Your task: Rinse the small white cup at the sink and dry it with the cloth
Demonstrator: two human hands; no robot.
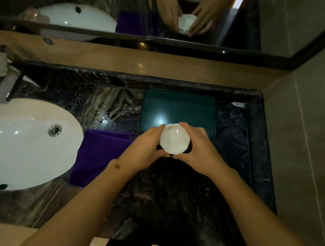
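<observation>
Upright, cup (174,139) sits between both hands (left (146,146), right (200,150)).

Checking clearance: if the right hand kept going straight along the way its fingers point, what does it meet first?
The right hand points up-left, fingers wrapped round the white cup, so the cup blocks it at once. Past that lies the left hand, which shares the grip, then the dark teal tray. Depth is unclear from above.

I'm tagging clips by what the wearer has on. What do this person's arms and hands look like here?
Both forearms are bare to the bottom of the frame, no sleeves showing. The left hand and right hand wear no gloves, rings, watch or bracelet that I can see. A small dark mark sits near the left wrist.
</observation>
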